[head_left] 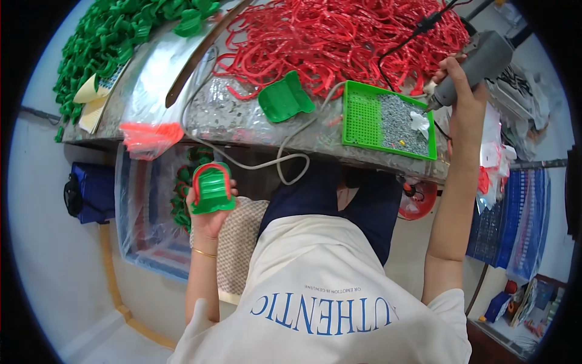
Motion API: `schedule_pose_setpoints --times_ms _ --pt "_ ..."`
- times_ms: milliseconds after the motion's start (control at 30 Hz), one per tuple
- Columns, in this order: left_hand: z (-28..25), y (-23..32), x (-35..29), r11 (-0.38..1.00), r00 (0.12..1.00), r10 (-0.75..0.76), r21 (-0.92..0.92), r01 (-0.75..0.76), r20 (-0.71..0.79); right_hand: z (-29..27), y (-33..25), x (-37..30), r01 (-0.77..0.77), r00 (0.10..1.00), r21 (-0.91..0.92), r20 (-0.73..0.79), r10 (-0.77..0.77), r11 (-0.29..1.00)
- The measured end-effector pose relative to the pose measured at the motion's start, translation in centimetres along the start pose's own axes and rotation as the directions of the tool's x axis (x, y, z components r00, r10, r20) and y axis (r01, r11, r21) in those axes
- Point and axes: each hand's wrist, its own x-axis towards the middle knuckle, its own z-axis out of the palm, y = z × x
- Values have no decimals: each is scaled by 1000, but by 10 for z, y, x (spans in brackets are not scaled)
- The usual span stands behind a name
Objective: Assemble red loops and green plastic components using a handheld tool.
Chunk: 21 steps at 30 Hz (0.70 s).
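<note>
Holding one green plastic piece (213,189) with a curved red strip (198,182) along its upper edge: left hand (209,223), fingers and thumb gripping it from beneath and the sides, off the table (239,112), in front of its near edge. Right hand (465,88): fingers wrapped round a grey power driver (485,60), its tip pointing down at the right end of a green tray (364,118); whether tip and tray touch, cannot tell. Tray contents: small grey screws (397,127), heaped toward the right, with one white scrap (419,123) on top. Left of the tray: one loose green piece (285,100), no strip, lying on the table. Behind: large heap of red strips (339,39). Far left: heap of green pieces (100,51). Between the heaps: clear plastic bags (159,60) with reddish ends overhanging the table edge. Below, beside the left hand: clear tub (134,233), lined, containing green-and-red pieces (180,203). Grey cable (248,165): one, looping over the table's front edge.
</note>
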Motion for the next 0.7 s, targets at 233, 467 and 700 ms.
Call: schedule_pose_setpoints --times_ms 233,467,700 --pt "-113 84 -18 917 746 387 139 -375 -542 -22 6 19 42 999 -59 -19 -43 997" --pt "-184 129 -12 896 665 441 334 -292 -602 0 -10 12 31 996 -188 -75 -46 982" --pt "23 21 49 -7 468 864 936 -352 183 2 -5 9 81 994 -228 -55 -96 970"
